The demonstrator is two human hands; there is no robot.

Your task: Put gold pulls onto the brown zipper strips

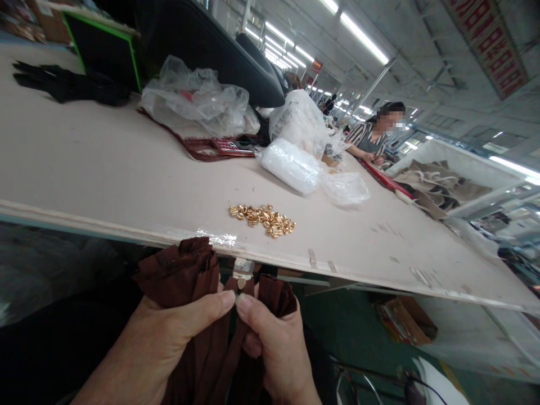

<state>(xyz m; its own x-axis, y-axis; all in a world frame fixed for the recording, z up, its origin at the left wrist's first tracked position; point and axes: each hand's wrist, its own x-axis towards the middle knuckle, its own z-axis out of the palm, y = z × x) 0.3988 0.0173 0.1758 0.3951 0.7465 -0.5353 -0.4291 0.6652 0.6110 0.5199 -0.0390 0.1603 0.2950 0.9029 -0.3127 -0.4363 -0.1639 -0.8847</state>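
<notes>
My left hand [169, 332] is closed around a thick bundle of brown zipper tapes [181, 275], its thumb pointing right. Another folded bunch of brown zipper tape [276, 295] sits in my closed right hand [276, 343]. Both thumb tips almost meet, pinching tape ends just below a small gold zipper slider [241, 283]. This slider is at a pale, wrapped holder [243, 268] fixed at the table's front edge. Whether the tape ends are inside the slider is hard to make out. Beyond my hands, a loose pile of gold zipper sliders [265, 218] lies on the table.
The table [105, 152] bears clear plastic bags [291, 166], a red calculator [234, 147] and black material [71, 84]. A co-worker [371, 135] is at the far right, near a white bin [498, 169] of brown pieces. Below stands a cardboard box [407, 320].
</notes>
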